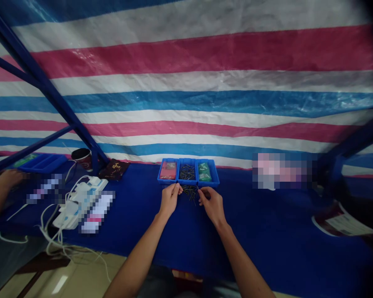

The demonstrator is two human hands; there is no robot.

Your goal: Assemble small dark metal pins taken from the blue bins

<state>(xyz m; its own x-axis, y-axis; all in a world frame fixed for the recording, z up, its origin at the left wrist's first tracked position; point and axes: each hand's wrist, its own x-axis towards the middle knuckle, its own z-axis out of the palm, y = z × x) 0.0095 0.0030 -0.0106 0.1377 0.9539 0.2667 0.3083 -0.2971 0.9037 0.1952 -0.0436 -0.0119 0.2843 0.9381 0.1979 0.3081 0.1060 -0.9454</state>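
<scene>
Overhead, a striped tarp (186, 82) in pink, white and blue, spanning the whole back; a blue steel frame (49, 91) slanting down along the left side. Below, a long table under blue cloth (267, 231), with wide open room in front of the work and to its right, the near edge dropping toward a tiled floor (65, 281). At far left, a power strip (81, 203) with white cables (49, 236), a paper cup (81, 159), a second blue tray (42, 162), and another person's hand (9, 180) at the picture's edge. At the cloth's far edge, a three-part blue tray (188, 176): red packets (168, 170) left, dark pins (187, 172) middle, green packets (204, 171) right. Just in front of it, loose pins (189, 193) in a small heap on the cloth, between both hands. Left hand (170, 198) near the tray's front rim, fingertips pinched shut, anything between them too small to tell. Right hand (211, 203) just beside the heap, thumb and forefinger close together, grip unclear.
</scene>
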